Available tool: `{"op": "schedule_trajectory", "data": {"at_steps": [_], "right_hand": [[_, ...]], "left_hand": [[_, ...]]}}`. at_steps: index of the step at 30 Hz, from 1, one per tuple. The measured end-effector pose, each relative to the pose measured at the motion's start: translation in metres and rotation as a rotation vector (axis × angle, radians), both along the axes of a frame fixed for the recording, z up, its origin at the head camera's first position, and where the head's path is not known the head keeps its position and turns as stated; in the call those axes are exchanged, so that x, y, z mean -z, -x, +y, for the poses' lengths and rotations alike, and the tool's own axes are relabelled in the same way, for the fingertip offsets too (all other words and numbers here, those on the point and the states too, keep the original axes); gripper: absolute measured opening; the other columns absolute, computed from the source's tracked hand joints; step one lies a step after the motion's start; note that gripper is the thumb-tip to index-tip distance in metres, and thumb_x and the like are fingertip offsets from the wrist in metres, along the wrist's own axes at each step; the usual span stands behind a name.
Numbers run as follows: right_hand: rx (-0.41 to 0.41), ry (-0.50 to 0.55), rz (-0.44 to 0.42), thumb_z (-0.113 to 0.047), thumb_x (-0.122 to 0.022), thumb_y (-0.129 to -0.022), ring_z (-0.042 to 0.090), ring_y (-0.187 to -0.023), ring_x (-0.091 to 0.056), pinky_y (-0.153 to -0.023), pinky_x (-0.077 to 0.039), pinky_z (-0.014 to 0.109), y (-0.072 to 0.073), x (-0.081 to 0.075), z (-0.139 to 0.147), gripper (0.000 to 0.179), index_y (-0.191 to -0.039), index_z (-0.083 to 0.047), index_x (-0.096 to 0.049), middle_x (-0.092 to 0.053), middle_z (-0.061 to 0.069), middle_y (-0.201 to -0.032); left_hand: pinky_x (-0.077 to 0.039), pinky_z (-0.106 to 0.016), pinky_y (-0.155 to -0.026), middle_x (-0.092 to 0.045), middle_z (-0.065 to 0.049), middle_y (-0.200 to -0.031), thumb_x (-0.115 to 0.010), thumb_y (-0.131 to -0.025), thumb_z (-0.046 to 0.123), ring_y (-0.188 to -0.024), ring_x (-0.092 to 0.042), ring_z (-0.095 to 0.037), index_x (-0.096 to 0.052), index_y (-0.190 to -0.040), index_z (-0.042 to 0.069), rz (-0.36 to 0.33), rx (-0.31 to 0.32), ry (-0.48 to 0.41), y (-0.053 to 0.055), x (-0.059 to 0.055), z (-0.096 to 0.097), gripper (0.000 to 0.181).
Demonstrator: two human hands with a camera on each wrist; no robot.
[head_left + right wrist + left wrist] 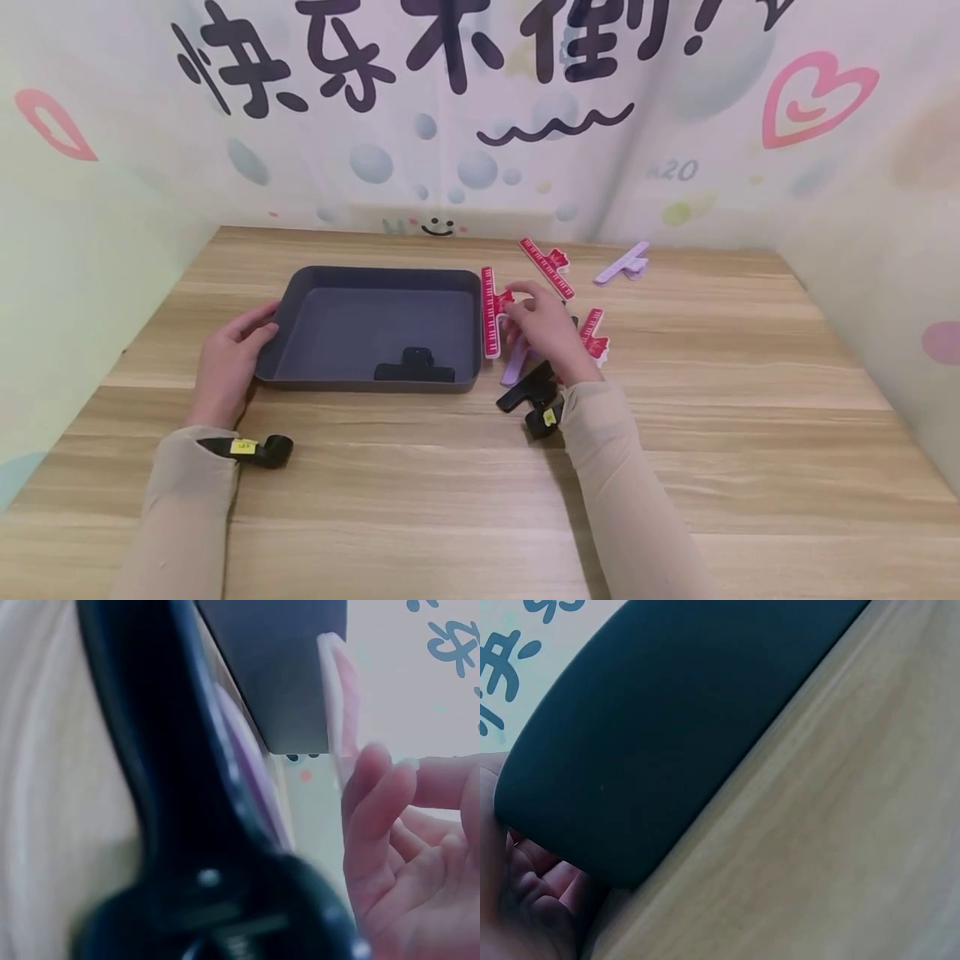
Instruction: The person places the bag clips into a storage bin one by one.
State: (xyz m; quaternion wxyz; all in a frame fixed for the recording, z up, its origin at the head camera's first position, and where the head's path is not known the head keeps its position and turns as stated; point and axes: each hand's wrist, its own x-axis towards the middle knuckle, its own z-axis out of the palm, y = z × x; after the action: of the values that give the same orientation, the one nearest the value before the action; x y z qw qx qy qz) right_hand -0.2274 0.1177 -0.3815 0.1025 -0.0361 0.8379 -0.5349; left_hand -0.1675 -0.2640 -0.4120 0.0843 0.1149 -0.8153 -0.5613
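My right hand [546, 325] pinches a red clip [490, 325] with a piano-key pattern by its handle, beside the right wall of a dark grey rectangular tray [367, 387]. The same clip [342, 690] appears pale pink near the fingertips in the right wrist view. At the tray's left end, my left hand [231, 358] grips the rim and side, some of its fingers hidden behind the wall. One black clip [416, 367] lies inside the tray along its near wall. Below the right hand are a purple clip [514, 365] and a black clip [528, 387], both partly covered.
Another red clip [547, 268] lies behind the right hand, and one more [594, 337] lies right of it. A purple clip [622, 263] rests at the back right of the wooden table [750, 400]. A printed cloth [675, 125] hangs behind the table.
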Motion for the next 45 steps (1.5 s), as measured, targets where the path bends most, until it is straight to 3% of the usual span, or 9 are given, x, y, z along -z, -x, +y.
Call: {"op": "schedule_trajectory", "data": {"at_steps": [9, 16, 22, 39, 45], "right_hand": [[0.025, 0.061, 0.028, -0.024, -0.051, -0.091, 0.026, -0.067, -0.058, -0.059, -0.050, 0.034, -0.004, -0.006, -0.003, 0.038, -0.128, -0.020, -0.045, -0.061, 0.011, -0.081], [-0.003, 0.120, 0.046, -0.026, -0.051, -0.091, 0.025, -0.069, -0.057, -0.061, -0.050, 0.034, -0.006, -0.009, -0.012, 0.039, -0.129, -0.019, -0.045, -0.060, 0.012, -0.083], [-0.019, 0.133, 0.060, -0.023, -0.052, -0.091, 0.025, -0.067, -0.057, -0.060, -0.050, 0.035, -0.007, -0.008, -0.021, 0.038, -0.128, -0.017, -0.045, -0.061, 0.015, -0.083], [-0.070, 0.018, 0.127, -0.029, -0.055, -0.089, 0.025, -0.064, -0.059, -0.057, -0.049, 0.037, -0.011, -0.002, -0.035, 0.043, -0.130, -0.020, -0.045, -0.064, 0.001, -0.077], [-0.073, -0.048, 0.138, -0.032, -0.056, -0.088, 0.025, -0.056, -0.055, -0.045, -0.042, 0.032, -0.013, -0.002, -0.039, 0.044, -0.130, -0.023, -0.045, -0.065, 0.000, -0.078]], "left_hand": [[-0.037, -0.007, -0.075, -0.050, -0.001, -0.128, -0.054, -0.089, 0.030, -0.113, -0.042, -0.008, -0.050, -0.129, 0.017, 0.012, 0.004, -0.045, -0.001, -0.001, 0.000, 0.042], [-0.036, -0.007, -0.076, -0.049, -0.001, -0.129, -0.052, -0.089, 0.035, -0.113, -0.042, -0.008, -0.050, -0.129, 0.019, -0.007, -0.008, -0.007, -0.002, -0.001, -0.001, 0.043], [-0.038, -0.008, -0.075, -0.051, -0.001, -0.127, -0.054, -0.089, 0.033, -0.111, -0.043, -0.008, -0.051, -0.128, 0.018, 0.007, -0.009, -0.030, 0.000, 0.000, -0.001, 0.042], [-0.036, -0.008, -0.079, -0.046, -0.002, -0.132, -0.051, -0.089, 0.036, -0.116, -0.040, -0.009, -0.050, -0.129, 0.020, -0.006, 0.000, 0.019, 0.000, -0.002, -0.001, 0.042], [-0.035, -0.008, -0.078, -0.046, -0.003, -0.132, -0.051, -0.090, 0.035, -0.116, -0.040, -0.009, -0.049, -0.129, 0.019, 0.001, 0.008, 0.021, -0.001, -0.003, 0.000, 0.043]]}}
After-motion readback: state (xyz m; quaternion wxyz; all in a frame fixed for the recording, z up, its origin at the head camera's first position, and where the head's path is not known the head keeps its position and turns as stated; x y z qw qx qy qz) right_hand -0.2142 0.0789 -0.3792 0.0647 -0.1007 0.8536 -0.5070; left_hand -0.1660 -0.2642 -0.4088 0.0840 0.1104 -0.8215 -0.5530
